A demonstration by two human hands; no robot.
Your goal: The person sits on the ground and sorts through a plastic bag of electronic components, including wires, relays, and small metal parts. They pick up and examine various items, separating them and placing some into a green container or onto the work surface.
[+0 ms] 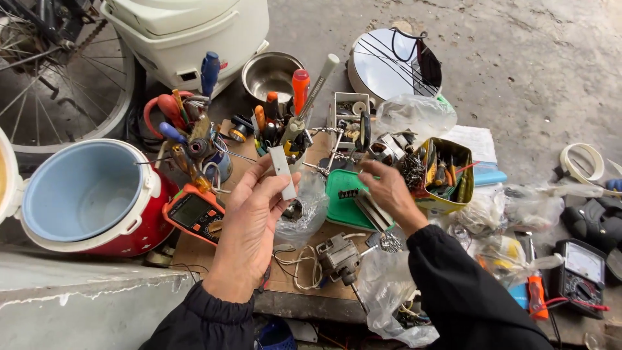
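Two hands over a cluttered worktop (259, 272), yours, both in dark sleeves. Biggest items first: bicycle wheel (58, 78) top left, white cooker body (194, 32) behind the clutter, red cooker with pale blue inner pot (91, 194) at left, round silver lid (389, 65) top centre on the concrete floor. Steel bowl (271, 74) sits beside the white cooker. Yellow tin (447, 178) of small tools is just right of your right hand; green tray (343, 201) lies under that hand. Orange multimeter (194, 214) touches the red cooker's base; black multimeter (580, 269) far right. Small motor (340, 259) lies near the front edge, between your forearms. Screwdriver cluster (278, 116) stands upright behind your left hand.

Your left hand (249, 220) is raised, palm toward you, fingers and thumb clamped on a small white rectangular part (283, 172), held upright above the worktop. Your right hand (389, 194) is well apart from it, closed on a stack of thin metal strips (369, 209) over the green tray.
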